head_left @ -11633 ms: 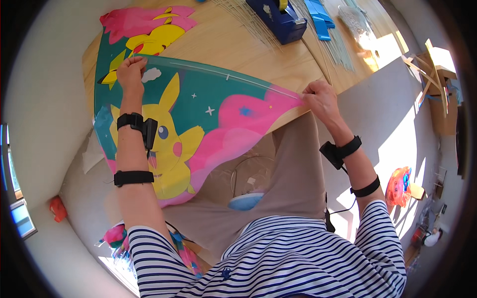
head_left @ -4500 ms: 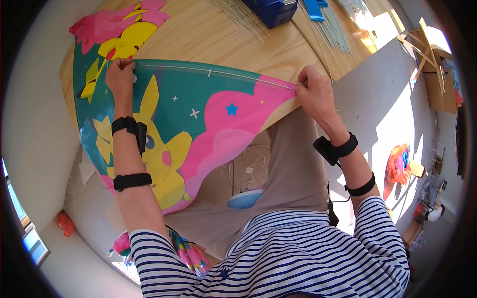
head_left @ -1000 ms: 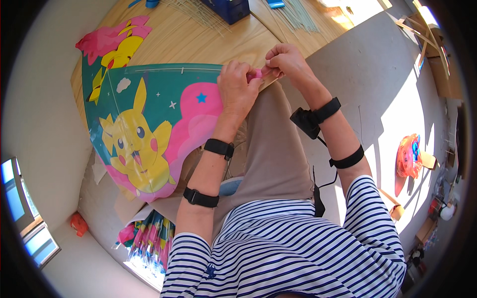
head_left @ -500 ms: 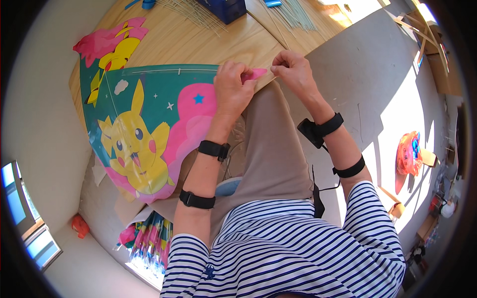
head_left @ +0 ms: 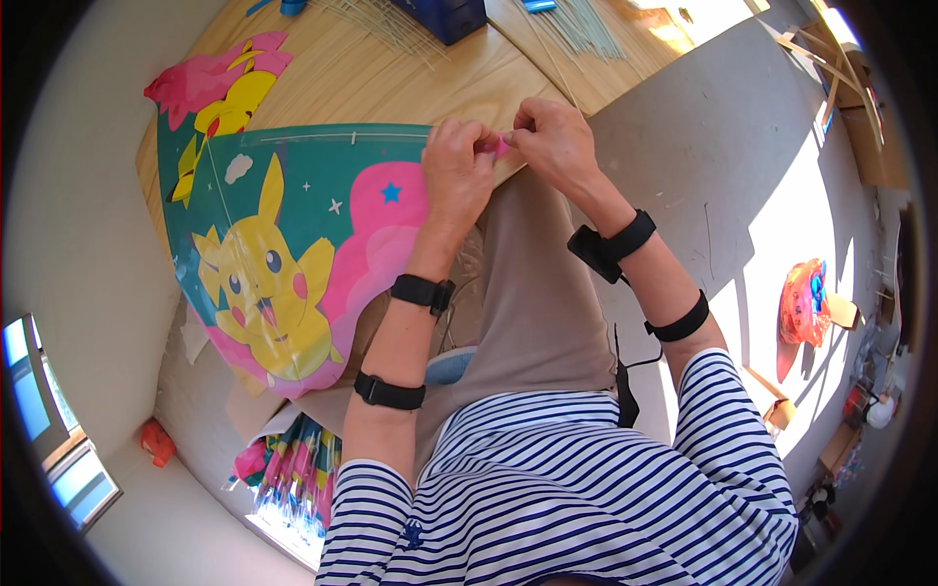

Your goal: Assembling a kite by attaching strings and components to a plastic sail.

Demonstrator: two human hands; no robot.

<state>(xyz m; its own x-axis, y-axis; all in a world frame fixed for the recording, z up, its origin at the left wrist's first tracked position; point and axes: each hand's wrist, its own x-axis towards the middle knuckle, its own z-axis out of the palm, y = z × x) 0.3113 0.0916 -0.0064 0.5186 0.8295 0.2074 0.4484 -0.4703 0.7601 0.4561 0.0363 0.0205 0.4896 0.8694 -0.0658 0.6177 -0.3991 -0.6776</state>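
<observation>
A green and pink kite (head_left: pixel 376 234) of thin film, printed with a yellow cartoon figure, hangs over the table's near edge and my lap. A thin rod runs along its upper edge, with a small pale clip on it. My left hand (head_left: pixel 457 174) is closed on the kite close to its right corner. Right beside it, my right hand (head_left: pixel 554 145) pinches the pink tip of that corner. The fingertips of both hands nearly meet and hide most of the tip.
The wooden table (head_left: pixel 332 93) carries thin sticks (head_left: pixel 391 27), a dark blue bin (head_left: pixel 445 20) and a second bundle of sticks (head_left: pixel 581 29). Folded printed film (head_left: pixel 298 469) lies low at the left. An orange-red bag (head_left: pixel 803 303) rests on the floor at the right.
My right hand has moved left, from just off the kite's pink tip onto it, beside my left hand. The left hand and the kite have barely shifted.
</observation>
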